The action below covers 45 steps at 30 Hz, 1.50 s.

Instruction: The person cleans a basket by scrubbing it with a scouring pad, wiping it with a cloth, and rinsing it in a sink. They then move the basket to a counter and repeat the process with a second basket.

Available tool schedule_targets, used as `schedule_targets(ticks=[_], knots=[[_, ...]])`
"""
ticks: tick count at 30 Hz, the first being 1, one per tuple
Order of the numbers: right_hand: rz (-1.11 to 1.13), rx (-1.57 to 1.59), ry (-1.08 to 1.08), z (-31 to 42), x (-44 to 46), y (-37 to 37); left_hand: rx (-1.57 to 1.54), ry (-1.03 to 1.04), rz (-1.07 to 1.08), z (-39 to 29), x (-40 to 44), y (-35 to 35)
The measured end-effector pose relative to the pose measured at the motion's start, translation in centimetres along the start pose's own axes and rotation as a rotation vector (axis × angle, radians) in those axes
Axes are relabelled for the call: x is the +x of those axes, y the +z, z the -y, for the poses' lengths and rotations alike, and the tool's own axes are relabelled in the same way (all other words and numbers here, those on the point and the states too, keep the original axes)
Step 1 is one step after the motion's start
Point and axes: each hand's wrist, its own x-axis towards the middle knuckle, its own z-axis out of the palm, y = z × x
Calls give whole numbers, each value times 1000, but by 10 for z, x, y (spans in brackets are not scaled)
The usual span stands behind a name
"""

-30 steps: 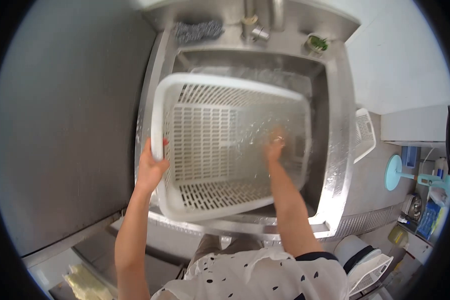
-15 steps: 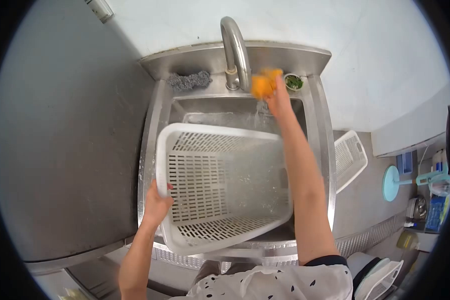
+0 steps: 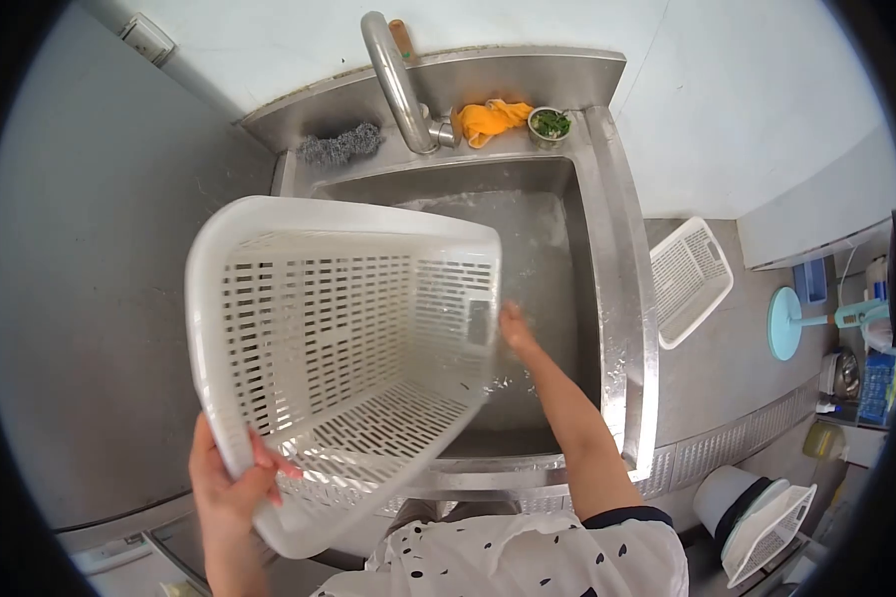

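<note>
A large white slotted plastic basket [image 3: 319,338] is tilted up over the left part of the sink, its open side toward me. My left hand [image 3: 231,488] is closed around its lower left rim, thumb on the near side. Beside the basket's right end is my right hand [image 3: 516,330], above the sink basin [image 3: 543,398]; its fingers are partly hidden behind the basket, so their grip does not show. A crumpled orange cloth [image 3: 492,121] lies on the back ledge by the faucet [image 3: 400,90].
On the ledge, a grey steel-wool scourer [image 3: 340,145] lies left of the faucet and a small bowl of green leaves [image 3: 549,126] stands right of the cloth. Another white basket [image 3: 689,284] is on the floor to the right. A dark grey panel [image 3: 100,298] borders the sink's left side.
The basket has moved left and tilted up, with my left hand on its rim. My right hand has let go of the orange cloth on the ledge and come down beside the basket.
</note>
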Motion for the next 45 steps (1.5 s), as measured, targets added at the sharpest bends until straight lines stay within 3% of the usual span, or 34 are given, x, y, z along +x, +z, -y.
schedule_targets(ticks=[1, 4, 6, 8, 10, 12, 14, 17, 19, 21, 23, 25, 27, 32, 35, 38, 41, 43, 45], knots=[[86, 9, -62, 7, -2, 9, -4, 11, -45, -9, -7, 0], [131, -491, -23, 58, -31, 21, 15, 150, -42, 7, -29, -51], [191, -630, -119, 18, 6, 45, 139, 204, -119, -15, -44, -51], [290, -802, -207, -3, 33, 64, 187, 319, -329, -17, -50, -62], [246, -860, -189, 2, 35, 68, 231, 433, 29, -33, -61, -78], [279, -918, -162, 12, 40, 76, 133, 524, -93, -35, -65, -65], [388, -986, -122, 19, 52, 82, 92, 464, -30, -36, -67, -71], [265, -850, -183, -8, 58, 98, 125, 511, -35, -33, -59, -61], [377, -908, -85, 46, 25, 70, 119, 470, -56, -35, -53, -60], [400, -880, -58, 55, 22, 70, 115, 430, -50, -37, -48, -63], [322, -774, -90, 5, 48, 89, 101, 386, -11, -36, -45, -72], [312, -923, -438, -40, 57, 105, 151, 391, -42, -41, -39, -63], [251, -926, -531, -25, 51, 101, 165, 399, -38, -41, -36, -67], [181, -812, -227, 67, 23, 64, 174, 390, -125, -53, -28, -59], [-46, -342, -163, 90, -1, 41, 187, 379, -131, -56, -25, -62], [-51, 1258, 147, 69, 8, 24, 153, 336, -152, -66, -26, -51], [21, 1603, -206, 149, -27, -32, 175, 244, -207, -73, -21, -37], [-37, 1269, -426, 200, -31, -80, 229, 129, -246, -79, -13, -26], [-353, 606, -647, 230, -9, -138, 252, 87, -236, -86, -1, -15]])
